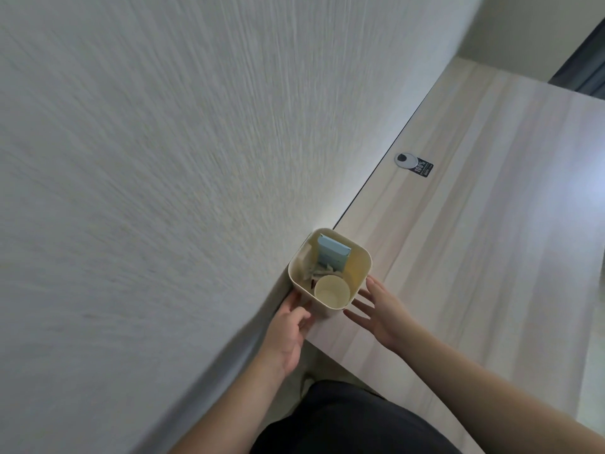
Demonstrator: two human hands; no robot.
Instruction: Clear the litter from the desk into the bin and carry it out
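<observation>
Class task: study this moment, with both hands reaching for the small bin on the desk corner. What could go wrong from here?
1. The bin stands at the desk's near corner beside the wall; a nudge could tip it off.
2. The left hand and right hand have open fingers, so neither has a firm grip yet.
3. The paper cup and blue carton stand loose and could spill.

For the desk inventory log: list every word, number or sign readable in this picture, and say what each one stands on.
"100%": white print on the small black rectangular sticker, stuck on the pale wood-grain desk beside the round silver cable grommet.
Smaller print lines on the same sticker: too small and blurred to read.
Pale blue cardboard box standing in the cream square plastic bin: faint marks on its face, not readable.
</observation>
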